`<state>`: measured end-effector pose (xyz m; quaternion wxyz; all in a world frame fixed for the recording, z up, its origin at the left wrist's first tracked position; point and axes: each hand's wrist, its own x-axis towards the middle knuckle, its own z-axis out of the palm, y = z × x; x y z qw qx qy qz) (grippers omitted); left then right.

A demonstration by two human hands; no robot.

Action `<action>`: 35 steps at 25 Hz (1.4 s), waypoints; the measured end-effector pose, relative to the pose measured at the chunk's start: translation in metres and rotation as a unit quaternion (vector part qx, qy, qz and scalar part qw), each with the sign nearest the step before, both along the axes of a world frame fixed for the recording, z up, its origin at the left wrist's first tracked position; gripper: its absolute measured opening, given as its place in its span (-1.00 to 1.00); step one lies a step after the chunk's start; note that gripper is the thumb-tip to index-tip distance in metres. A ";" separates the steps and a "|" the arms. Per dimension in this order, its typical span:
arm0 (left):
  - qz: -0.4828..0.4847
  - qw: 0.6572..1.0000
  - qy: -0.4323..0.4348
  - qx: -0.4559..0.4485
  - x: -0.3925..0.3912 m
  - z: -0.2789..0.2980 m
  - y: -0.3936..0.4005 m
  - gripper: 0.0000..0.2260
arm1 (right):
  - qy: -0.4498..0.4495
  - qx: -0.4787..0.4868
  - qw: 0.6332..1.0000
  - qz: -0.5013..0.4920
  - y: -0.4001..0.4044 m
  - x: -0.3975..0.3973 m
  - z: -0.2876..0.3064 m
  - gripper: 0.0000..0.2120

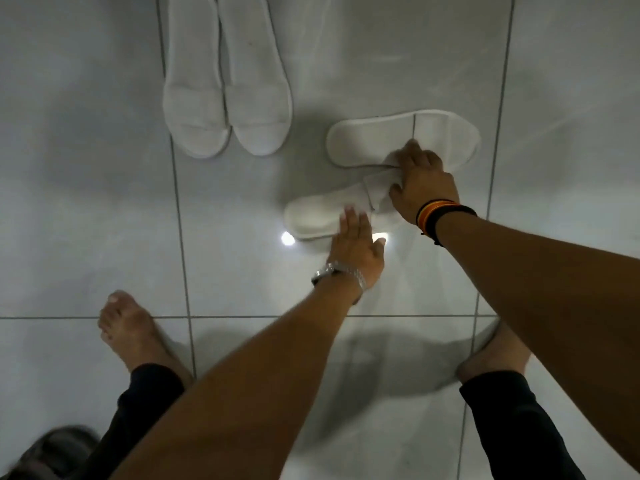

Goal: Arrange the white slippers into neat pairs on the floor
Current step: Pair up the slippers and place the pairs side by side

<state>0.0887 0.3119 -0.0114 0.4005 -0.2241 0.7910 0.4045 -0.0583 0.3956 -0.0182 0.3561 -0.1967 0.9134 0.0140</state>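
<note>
On the pale tiled floor (pixel 86 188), near the middle, the left hand (pixel 356 252) lies flat with fingers spread on the heel half of the nearer slipper (pixel 322 216), gripping nothing. The right hand (pixel 422 181) reaches over that slipper's strap, fingers curled where its toe end meets the farther slipper (pixel 381 140); whether it pinches the fabric or only presses on it cannot be told. These two slippers lie sideways, roughly parallel, their long edges just touching under the right hand. The hand hides the nearer one's toe.

Toward the far edge, a finished pair (pixel 227 98) sits side by side, toes pointing at the person, heels cut off by the top of the view. Bare floor lies open to the left and right of both groups.

A watch (pixel 337 273) circles the left wrist, striped bands (pixel 436 214) the right. Two bare feet stand on the near tiles. A dark blurred shape (pixel 48 452) fills the near left corner.
</note>
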 end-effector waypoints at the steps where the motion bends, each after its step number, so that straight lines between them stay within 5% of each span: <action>1: -0.049 0.998 0.024 -0.012 -0.011 -0.007 -0.002 -0.41 | 0.018 0.004 1.000 -0.008 0.010 0.004 -0.002 -0.40; 7: -0.305 0.943 0.123 -0.056 -0.103 -0.015 -0.028 -0.41 | 0.081 -0.073 0.985 -0.137 0.076 0.022 0.006 -0.48; 11: -0.304 0.940 0.126 -0.092 -0.116 -0.019 -0.029 -0.30 | 0.035 -0.047 0.985 -0.165 0.100 0.031 0.002 -0.31; 15: -0.324 0.936 0.094 -0.102 -0.104 -0.030 -0.023 -0.23 | 0.030 -0.070 0.975 -0.207 0.084 0.007 -0.007 -0.36; 27: -0.306 0.921 0.150 -0.188 -0.212 -0.044 -0.042 -0.21 | 0.012 -0.110 0.963 -0.247 0.022 -0.111 -0.005 -0.28; 35: -0.094 0.953 0.150 -0.247 -0.146 -0.003 -0.110 -0.34 | 0.028 -0.179 0.969 -0.166 -0.033 -0.021 0.023 -0.24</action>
